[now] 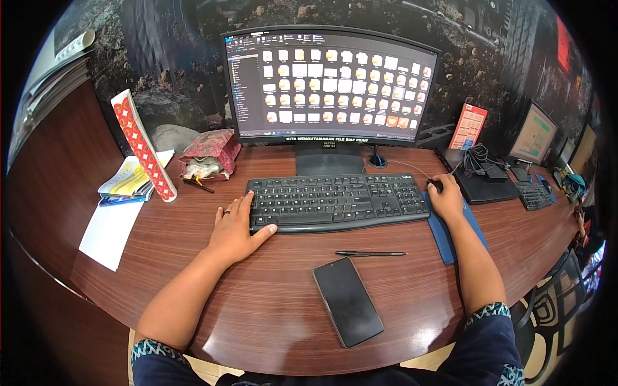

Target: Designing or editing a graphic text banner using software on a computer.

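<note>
My left hand (233,226) rests at the left end of a black keyboard (335,201), its fingers stretched out and the thumb along the keyboard's front edge. It grips nothing, and one finger wears a dark ring. Off the keyboard's right end, my right hand (449,198) is wrapped over a small black computer mouse (436,185), mostly hidden under the palm. A blue mat (441,239) lies beneath that hand. Behind the keyboard stands a wide curved monitor (335,83) showing rows of file icons on a dark window.
Nearer me lie a black pen (371,253) and a dark-screened phone (348,302). At left are papers (113,233), a red patterned roll (143,145) and a red bag (211,154). On the right sit bundled cables (477,157), a calendar card (468,127) and another monitor (536,134).
</note>
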The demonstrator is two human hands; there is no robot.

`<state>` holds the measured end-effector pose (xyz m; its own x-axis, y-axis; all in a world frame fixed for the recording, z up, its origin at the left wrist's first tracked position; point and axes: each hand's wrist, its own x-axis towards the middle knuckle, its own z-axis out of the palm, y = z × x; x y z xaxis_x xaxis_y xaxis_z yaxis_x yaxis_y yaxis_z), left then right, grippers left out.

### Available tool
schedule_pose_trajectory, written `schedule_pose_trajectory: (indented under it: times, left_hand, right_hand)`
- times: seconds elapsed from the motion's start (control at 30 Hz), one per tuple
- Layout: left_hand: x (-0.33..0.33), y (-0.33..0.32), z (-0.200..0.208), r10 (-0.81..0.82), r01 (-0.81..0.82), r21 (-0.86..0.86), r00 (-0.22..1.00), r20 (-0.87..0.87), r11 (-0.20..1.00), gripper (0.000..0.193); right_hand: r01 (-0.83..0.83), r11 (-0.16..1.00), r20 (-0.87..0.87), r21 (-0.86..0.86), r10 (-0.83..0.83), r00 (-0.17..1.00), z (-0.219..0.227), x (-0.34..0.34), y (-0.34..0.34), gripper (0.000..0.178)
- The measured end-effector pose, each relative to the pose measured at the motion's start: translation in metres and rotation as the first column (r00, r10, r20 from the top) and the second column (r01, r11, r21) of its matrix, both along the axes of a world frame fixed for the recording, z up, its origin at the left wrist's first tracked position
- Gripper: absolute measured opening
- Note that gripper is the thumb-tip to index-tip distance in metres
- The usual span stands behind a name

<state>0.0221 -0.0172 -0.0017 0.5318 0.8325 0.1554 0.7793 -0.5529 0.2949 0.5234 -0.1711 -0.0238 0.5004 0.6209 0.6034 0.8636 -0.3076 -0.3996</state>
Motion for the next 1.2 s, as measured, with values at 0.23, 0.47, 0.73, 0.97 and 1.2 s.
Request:
schedule_pose_trajectory:
  times: [0.23,0.47,0.73,0.97,1.2]
  left_hand:
    - [-0.002,0.001,-0.001,0.002,-0.002,0.005,1.0,-0.003,1.0,0.1]
    - [-0.001,0.0,0.001,-0.005,0.005,0.009,1.0,0.01,1.0,0.099]
    - [-0.003,0.001,-0.002,-0.006,0.005,0.012,1.0,0.025,1.0,0.098]
    - [-0.001,0.0,-0.002,-0.013,0.013,0.018,1.0,0.022,1.0,0.098]
    - [-0.002,0.0,-0.002,-0.011,0.011,0.024,1.0,0.011,1.0,0.099]
  right_hand:
    - [0.02,0.999,-0.028,-0.046,-0.022,0.999,0.001,-0.001,0.001,0.03]
    - [-0.038,0.999,-0.005,-0.026,0.038,0.999,0.001,0.0,0.0,0.027]
    - [-0.075,0.996,-0.005,-0.038,0.075,0.997,0.005,-0.005,0.0,0.025]
    - [-0.087,0.996,0.012,-0.014,0.087,0.996,-0.002,0.003,0.0,0.024]
    - [-0.149,0.989,0.034,0.02,0.148,0.988,-0.003,0.005,0.002,0.023]
